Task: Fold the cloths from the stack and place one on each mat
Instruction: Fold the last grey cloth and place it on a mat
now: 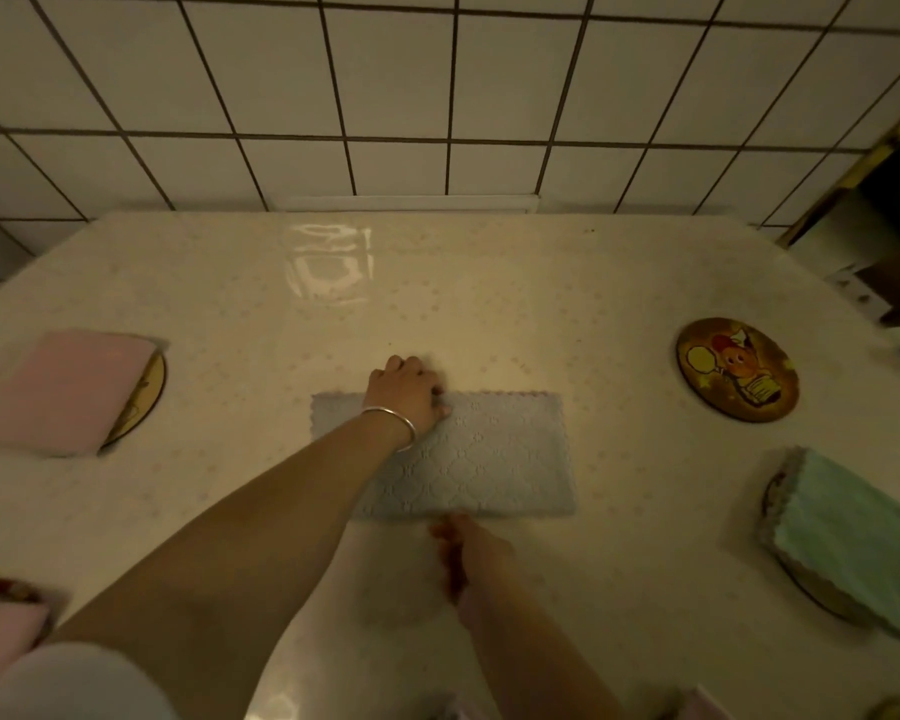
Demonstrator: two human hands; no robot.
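Progress looks well past halfway, by my reading: a pink folded cloth [58, 389] covers most of the mat [144, 402] at far left, a green folded cloth [853, 537] lies on the mat [791, 558] at right, and another pink cloth [1, 628] sits on a mat at the bottom left corner. One round mat with a cartoon print [737, 370] at upper right is bare, so I judge it the likely destination for the piece I am working now.

That piece, a grey-blue quilted cloth [489, 454], lies flat on the table [489, 304] at centre, already folded once into a rectangle. Its long axis runs left to right, with the scalloped edges along the far side and the fold toward me.

My left hand [406, 392], bracelet [393, 423] at the wrist, has its fingers curled over the far edge near the left end, pinching it I think. My right hand [463, 548] hovers just beside the near edge; it is blurred and I cannot tell whether its fingers are together or apart.

A further fold across the long axis seems due.
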